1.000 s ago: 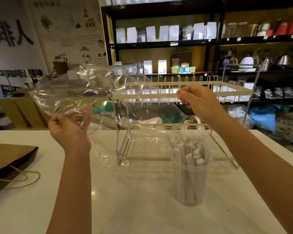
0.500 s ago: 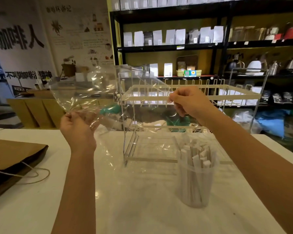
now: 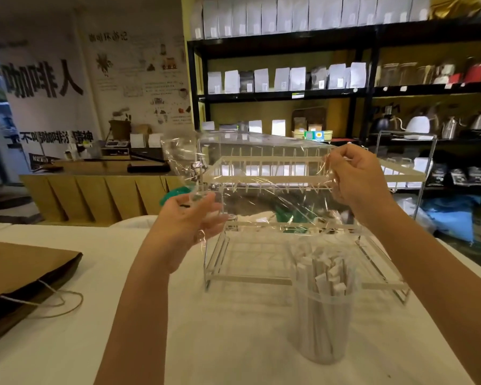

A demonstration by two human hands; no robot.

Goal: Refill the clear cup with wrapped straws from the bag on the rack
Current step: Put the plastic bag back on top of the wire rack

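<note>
Clear bag (image 3: 261, 173) between both grips

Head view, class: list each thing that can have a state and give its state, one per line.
Clear bag: empty, held up, stretched between both hands.
Clear cup: upright, full of wrapped straws.
Left hand: grips the bag.
Right hand: pinches the bag.
Rack: upright, tiers bare.
</note>
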